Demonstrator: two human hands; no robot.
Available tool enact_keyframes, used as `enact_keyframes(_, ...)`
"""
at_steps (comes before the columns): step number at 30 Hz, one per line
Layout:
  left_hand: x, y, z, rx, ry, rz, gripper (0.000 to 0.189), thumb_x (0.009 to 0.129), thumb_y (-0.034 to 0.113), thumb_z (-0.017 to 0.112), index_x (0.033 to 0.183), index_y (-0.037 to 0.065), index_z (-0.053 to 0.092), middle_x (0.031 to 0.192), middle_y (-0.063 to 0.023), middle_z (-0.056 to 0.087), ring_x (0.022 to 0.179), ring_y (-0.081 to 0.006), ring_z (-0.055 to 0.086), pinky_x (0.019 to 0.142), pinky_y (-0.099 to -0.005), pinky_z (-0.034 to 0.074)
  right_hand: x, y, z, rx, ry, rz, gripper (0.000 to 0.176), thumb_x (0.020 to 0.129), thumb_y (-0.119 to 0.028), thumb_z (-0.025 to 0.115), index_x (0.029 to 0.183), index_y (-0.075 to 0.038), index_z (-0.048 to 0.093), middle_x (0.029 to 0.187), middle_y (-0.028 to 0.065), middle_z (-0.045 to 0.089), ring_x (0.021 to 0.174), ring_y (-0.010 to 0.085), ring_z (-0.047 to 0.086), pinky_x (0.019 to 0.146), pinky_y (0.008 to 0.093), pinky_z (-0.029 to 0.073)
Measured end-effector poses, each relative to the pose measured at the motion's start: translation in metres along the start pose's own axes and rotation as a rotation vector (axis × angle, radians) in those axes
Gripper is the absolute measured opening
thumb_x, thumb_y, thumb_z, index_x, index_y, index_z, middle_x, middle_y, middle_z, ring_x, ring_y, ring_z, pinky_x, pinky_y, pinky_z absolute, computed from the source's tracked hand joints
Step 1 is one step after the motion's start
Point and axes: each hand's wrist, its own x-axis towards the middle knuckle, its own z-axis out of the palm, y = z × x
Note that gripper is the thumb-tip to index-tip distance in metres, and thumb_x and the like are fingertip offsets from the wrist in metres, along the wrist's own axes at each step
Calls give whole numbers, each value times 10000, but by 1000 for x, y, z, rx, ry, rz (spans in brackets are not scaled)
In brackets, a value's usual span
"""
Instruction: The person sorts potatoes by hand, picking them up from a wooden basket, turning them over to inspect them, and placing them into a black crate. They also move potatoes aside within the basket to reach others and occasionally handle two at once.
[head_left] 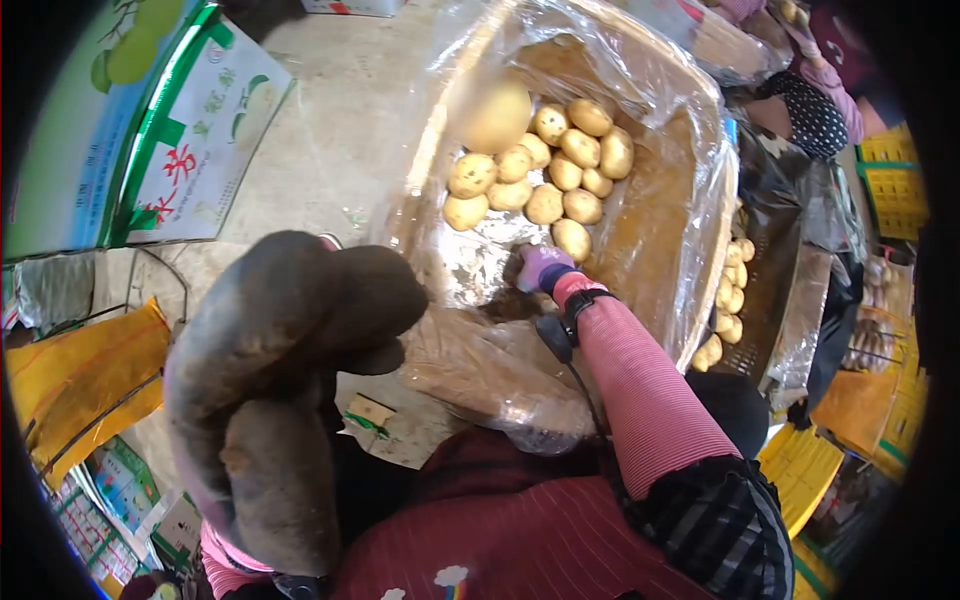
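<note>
Close to the camera, my left hand (290, 330) wears a dirt-darkened glove. Its fingers bend to the right and its thumb stands apart below, with no object visible between them. My right hand (545, 267), in a purple glove with dark, soiled fingers, reaches low into a plastic-lined box (715, 200). The fingers seem spread near the bottom of the lining, and I see nothing held in them. Just beyond that hand lies a potato (571, 240), at the near end of a cluster of potatoes (565, 173). A blurred, larger-looking potato (497, 115) appears above the box's left side.
A printed carton (210, 140) stands at the upper left. To the right, a dark crate (745, 345) holds more potatoes (732, 290). Another person's arm (822, 75) shows at the upper right, near yellow crates (890, 190). An orange-yellow sack (90, 370) lies at left.
</note>
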Motion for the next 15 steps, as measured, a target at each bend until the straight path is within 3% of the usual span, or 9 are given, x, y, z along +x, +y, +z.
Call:
enact_keyframes(2,2,7,-3,317,-111,41,208,980,139,589,1153,37,535,975,-107,570,873,-232,603,684,-359,547,45,27,25,135,136,133,519,833,-390,599,1273,-117,646,1242,217,664,1163,377,637,993,433,501)
enact_keyframes(4,-5,4,5,238,-80,98,237,990,185,582,1161,27,538,1006,-120,590,893,-243,625,691,-357,549,14,27,-21,395,250,297,544,848,-425,582,1266,-83,652,1255,228,655,1163,382,636,998,430,497)
enact_keyframes(7,-5,2,-1,204,-106,180,320,1006,282,561,1172,9,556,1052,-147,632,915,-266,663,710,-367,551,20,61,-30,492,409,557,608,840,-435,607,1299,-37,613,1283,243,638,1187,368,630,1021,415,484)
enact_keyframes(9,-4,-1,-4,248,-163,197,371,1013,335,549,1177,2,572,1068,-160,654,917,-279,678,722,-377,550,20,81,-21,442,388,547,636,828,-428,635,1321,-27,589,1296,247,630,1205,362,621,1025,417,482)
enact_keyframes(11,-5,-4,1,167,31,138,357,1013,324,547,1172,7,595,1031,-158,668,896,-289,681,715,-374,549,34,88,-7,470,339,541,791,786,-456,737,1417,-40,506,1396,213,577,1282,339,577,1070,415,459)
enact_keyframes(12,-6,-6,5,127,127,106,351,1014,319,545,1169,10,607,1012,-158,675,886,-295,683,712,-373,548,42,93,-2,469,333,541,791,786,-456,737,1417,-40,506,1396,213,577,1282,339,577,1070,415,459)
enact_keyframes(14,-7,-9,10,49,315,46,340,1014,308,543,1164,15,630,975,-157,689,864,-306,686,705,-370,547,47,98,-2,404,114,477,836,776,-447,758,1447,-39,470,1421,210,556,1290,339,571,1089,417,443)
enact_keyframes(15,-8,-11,11,52,316,43,340,1014,308,543,1164,15,630,975,-157,689,864,-306,686,705,-370,547,51,98,0,405,110,477,836,776,-447,758,1447,-39,470,1421,210,556,1290,339,571,1089,417,443)
